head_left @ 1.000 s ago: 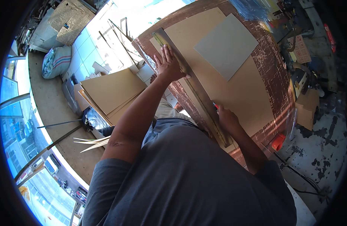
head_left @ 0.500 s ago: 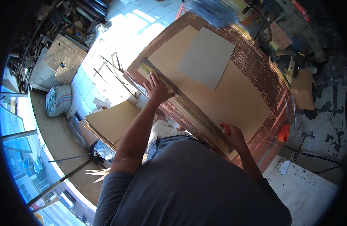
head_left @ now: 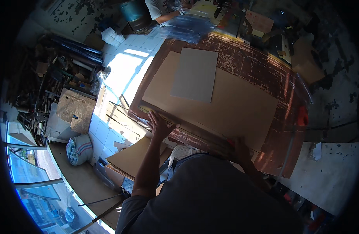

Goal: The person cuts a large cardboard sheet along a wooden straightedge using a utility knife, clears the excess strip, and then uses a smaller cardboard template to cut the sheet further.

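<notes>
A large brown cardboard sheet lies on the worn red-brown table, with a smaller grey board on top of it toward the far side. Along the sheet's near edge runs a long straightedge. My left hand presses on its left part, fingers spread and thumb stretched to the right. Close to the straightedge's right end, my right hand is closed around a red-handled cutter knife. The hand is in shadow, and the blade cannot be made out.
Brown sheets are stacked low at my left. A red tape dispenser-like object sits at the table's right edge. Clear plastic lies at the far end, near another person's arm. A striped sack rests on the floor.
My view has swung, so the table appears turned and the far person's arm has come in. My left hand stays on the straightedge; my right hand still holds the knife near its right end.
</notes>
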A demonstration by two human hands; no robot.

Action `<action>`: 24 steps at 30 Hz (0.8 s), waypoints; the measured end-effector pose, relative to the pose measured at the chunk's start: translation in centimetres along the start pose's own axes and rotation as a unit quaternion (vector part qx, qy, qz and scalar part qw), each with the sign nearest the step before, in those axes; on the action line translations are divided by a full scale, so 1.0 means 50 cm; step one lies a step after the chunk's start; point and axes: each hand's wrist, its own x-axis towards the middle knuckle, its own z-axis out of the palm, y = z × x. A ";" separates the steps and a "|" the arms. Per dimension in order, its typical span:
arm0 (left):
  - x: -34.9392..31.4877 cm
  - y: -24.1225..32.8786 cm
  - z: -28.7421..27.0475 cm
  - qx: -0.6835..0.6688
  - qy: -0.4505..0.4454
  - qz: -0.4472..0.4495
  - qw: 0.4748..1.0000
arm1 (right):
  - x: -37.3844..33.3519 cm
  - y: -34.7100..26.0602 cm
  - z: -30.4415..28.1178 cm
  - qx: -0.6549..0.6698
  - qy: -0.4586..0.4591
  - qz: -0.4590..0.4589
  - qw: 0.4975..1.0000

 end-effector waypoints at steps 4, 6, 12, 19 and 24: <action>-0.013 -0.031 0.034 -0.046 0.038 0.013 0.998 | 0.005 0.010 0.005 -0.021 0.010 -0.022 0.999; -0.012 -0.033 0.036 -0.024 0.035 0.019 0.999 | 0.007 0.001 0.008 -0.041 -0.014 0.019 0.999; -0.012 -0.038 0.010 -0.191 0.067 0.035 0.979 | -0.005 0.016 0.009 0.024 0.013 -0.001 1.000; -0.030 0.012 -0.048 -0.320 0.200 0.001 0.926 | 0.002 -0.017 -0.081 0.065 0.020 0.038 0.997; -0.037 -0.014 -0.025 -0.556 0.313 -0.107 0.763 | -0.008 0.047 -0.105 0.084 0.062 0.112 0.988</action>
